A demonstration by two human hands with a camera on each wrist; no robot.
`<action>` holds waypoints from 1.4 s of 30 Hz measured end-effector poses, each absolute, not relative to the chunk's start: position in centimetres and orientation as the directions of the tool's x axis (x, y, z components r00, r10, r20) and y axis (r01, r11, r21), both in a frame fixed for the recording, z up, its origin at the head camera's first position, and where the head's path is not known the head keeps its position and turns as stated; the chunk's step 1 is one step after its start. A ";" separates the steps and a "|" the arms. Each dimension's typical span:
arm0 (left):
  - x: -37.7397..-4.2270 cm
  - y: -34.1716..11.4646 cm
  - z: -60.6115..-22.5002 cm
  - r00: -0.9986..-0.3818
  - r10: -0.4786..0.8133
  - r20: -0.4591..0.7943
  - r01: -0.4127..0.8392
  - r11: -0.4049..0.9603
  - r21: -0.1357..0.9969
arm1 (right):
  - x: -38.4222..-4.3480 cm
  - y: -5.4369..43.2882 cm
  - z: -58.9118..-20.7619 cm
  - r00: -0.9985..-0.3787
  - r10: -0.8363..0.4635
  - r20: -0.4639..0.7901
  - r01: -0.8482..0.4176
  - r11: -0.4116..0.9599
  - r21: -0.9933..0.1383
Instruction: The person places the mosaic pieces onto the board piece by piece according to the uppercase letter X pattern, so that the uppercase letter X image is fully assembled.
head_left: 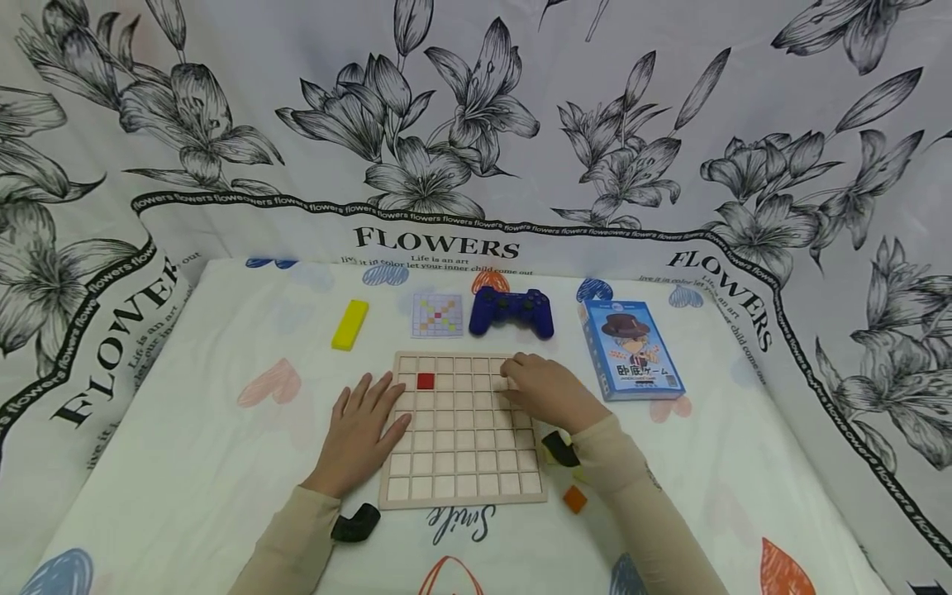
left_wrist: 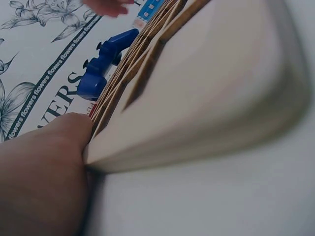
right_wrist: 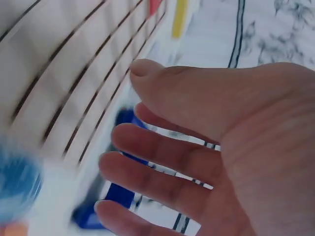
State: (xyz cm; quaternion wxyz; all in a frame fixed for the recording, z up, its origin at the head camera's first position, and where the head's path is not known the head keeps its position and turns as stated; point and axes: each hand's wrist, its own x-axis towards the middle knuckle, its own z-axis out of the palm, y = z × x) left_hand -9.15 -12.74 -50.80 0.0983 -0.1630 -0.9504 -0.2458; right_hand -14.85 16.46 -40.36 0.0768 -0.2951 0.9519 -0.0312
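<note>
A pale wooden grid board (head_left: 464, 502) lies on the table, with one red square tile (head_left: 426, 381) in a cell near its far left corner. My left hand (head_left: 359, 434) rests along the board's left edge, fingers spread and straight. Over the far right corner is my right hand (head_left: 552, 393); in the right wrist view its fingers (right_wrist: 162, 147) are loosely bent and apart, with nothing between them and the thumb. The left wrist view shows the raised grid strips (left_wrist: 147, 73) close up beside the left thumb.
Behind the board lie a yellow block (head_left: 349, 325), a card with a coloured grid pattern (head_left: 437, 316) and a dark blue game controller (head_left: 511, 312). A blue game box (head_left: 634, 351) lies to the right. An orange tile (head_left: 574, 499) sits by the near right corner, with yellow-green pieces partly hidden under the right wrist.
</note>
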 end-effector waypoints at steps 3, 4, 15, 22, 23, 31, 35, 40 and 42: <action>-9.1 -12.8 -50.9 -0.925 0.257 0.282 0.361 0.828 0.430 | -14.5 19.0 -40.5 -0.840 -0.517 -0.165 -0.505 0.856 -0.112; -9.1 -12.8 -50.9 -0.924 0.256 0.285 0.362 0.828 0.429 | -14.4 19.7 -40.5 -0.848 -0.499 -0.179 -0.485 0.867 -0.116; -9.1 -12.9 -50.6 -0.923 0.248 0.293 0.361 0.822 0.440 | -14.2 24.5 -42.5 -0.918 -0.342 -0.203 -0.325 0.939 -0.111; -9.0 -13.0 -50.3 -0.923 0.239 0.303 0.360 0.814 0.456 | -14.4 25.0 -43.0 -0.923 -0.333 -0.194 -0.320 0.942 -0.100; -9.0 -13.0 -50.3 -0.923 0.238 0.302 0.360 0.812 0.459 | -14.5 24.9 -43.1 -0.920 -0.344 -0.189 -0.331 0.939 -0.093; -9.0 -12.7 -50.5 -0.932 0.234 0.275 0.342 0.817 0.464 | -14.6 24.8 -43.1 -0.914 -0.375 -0.156 -0.370 0.927 -0.063; -8.9 -12.7 -50.5 -0.934 0.236 0.266 0.339 0.817 0.466 | -14.7 24.9 -43.4 -0.914 -0.373 -0.158 -0.368 0.928 -0.058; -9.0 -12.7 -50.5 -0.937 0.238 0.256 0.334 0.824 0.457 | -14.9 24.7 -43.6 -0.914 -0.374 -0.157 -0.369 0.927 -0.061; -9.0 -12.7 -50.5 -0.938 0.238 0.254 0.332 0.827 0.454 | -15.0 24.4 -43.5 -0.911 -0.386 -0.149 -0.380 0.923 -0.064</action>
